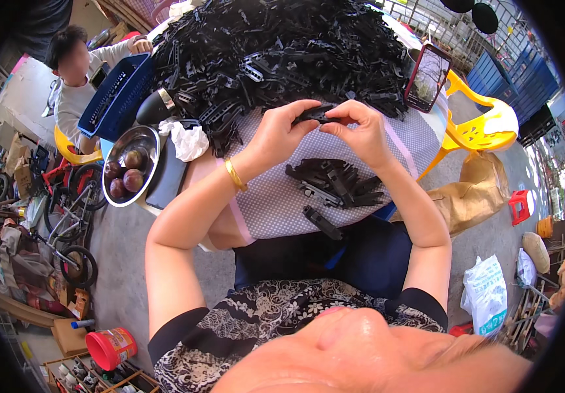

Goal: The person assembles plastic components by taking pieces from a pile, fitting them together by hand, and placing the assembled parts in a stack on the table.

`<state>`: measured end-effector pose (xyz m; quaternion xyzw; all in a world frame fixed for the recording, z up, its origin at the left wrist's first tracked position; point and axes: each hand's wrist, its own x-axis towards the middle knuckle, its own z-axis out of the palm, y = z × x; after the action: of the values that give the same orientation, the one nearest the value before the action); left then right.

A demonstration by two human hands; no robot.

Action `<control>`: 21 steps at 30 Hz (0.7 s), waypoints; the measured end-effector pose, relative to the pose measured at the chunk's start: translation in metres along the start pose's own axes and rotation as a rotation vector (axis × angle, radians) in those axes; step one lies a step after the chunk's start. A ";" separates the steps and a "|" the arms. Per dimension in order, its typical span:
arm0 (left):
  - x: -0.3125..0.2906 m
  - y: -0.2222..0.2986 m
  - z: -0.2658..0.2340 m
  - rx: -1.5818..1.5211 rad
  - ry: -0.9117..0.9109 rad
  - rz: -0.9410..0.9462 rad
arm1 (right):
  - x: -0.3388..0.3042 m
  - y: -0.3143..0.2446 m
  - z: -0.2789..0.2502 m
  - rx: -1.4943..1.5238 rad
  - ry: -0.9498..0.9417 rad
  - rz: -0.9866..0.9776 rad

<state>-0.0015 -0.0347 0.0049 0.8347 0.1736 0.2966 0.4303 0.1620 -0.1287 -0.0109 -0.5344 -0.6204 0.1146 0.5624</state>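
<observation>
Between my two hands, above the near side of the table, is a small black plastic part (316,114). My left hand (282,131), with a gold bangle at the wrist, pinches its left end. The fingertips of my right hand (360,131) close on its right end. Past my hands rises a large heap of similar black plastic parts (282,49). A smaller pile of black parts (338,180) lies on the cloth below my hands, close to the table's front edge. One single part (322,223) sits apart at that edge.
A steel bowl (153,188) of plums, a crumpled white tissue (189,141) and a dark blue basket (115,92) stand at the left. A person (73,78) is beside the basket. At the right are a propped phone (428,77) and a yellow chair (486,124).
</observation>
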 end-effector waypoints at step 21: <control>-0.001 0.004 -0.003 0.129 -0.025 0.234 | 0.003 -0.002 -0.008 -0.019 -0.104 -0.001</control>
<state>-0.0044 -0.0357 0.0093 0.8788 0.0884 0.3223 0.3405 0.1680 -0.1311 -0.0054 -0.5327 -0.6500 0.1361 0.5246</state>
